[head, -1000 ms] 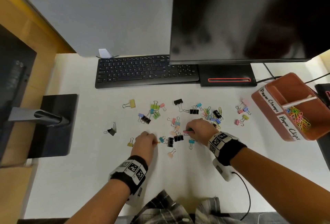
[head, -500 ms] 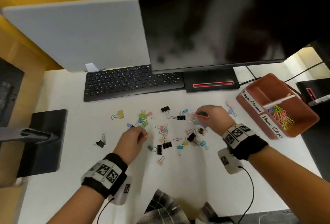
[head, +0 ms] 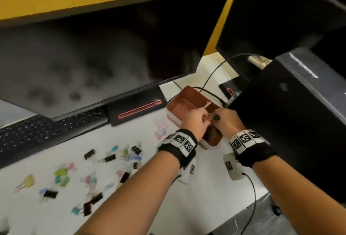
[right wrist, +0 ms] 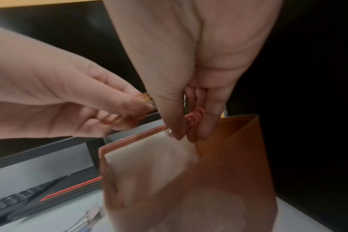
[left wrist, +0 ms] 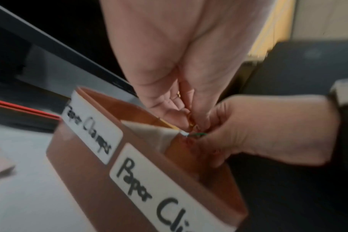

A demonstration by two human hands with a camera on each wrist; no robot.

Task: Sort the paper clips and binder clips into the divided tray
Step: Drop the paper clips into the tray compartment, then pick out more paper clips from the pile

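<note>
Both hands hover together over the brown divided tray (head: pixel 184 94) (left wrist: pixel 89 177) (right wrist: pixel 238 164), above its paper clip half. My left hand (head: pixel 196 120) (left wrist: pixel 179 119) (right wrist: pixel 129 109) pinches a gold paper clip (head: pixel 210 117) (left wrist: pixel 191 122). My right hand (head: pixel 224 120) (right wrist: pixel 189 130) (left wrist: pixel 218 136) pinches pink and green paper clips (right wrist: pixel 195 120) between thumb and fingers. Labels on the tray wall read "Paper Clamps" (left wrist: pixel 87 125) and "Paper Cli…" (left wrist: pixel 149 193). A white divider (right wrist: pixel 149 164) splits the tray. Several coloured and black binder clips (head: pixel 112 161) lie scattered on the white desk.
A large dark monitor (head: pixel 93 47) and its base (head: pixel 138 111) stand just behind the tray, with a black keyboard (head: pixel 46 133) to the left. A second monitor and black stand (head: pixel 290 103) crowd the tray's right side. Cables (head: pixel 211 77) run behind.
Both hands left the clip pile and moved right, coming together over the tray. The head view swung right and closer to the tray.
</note>
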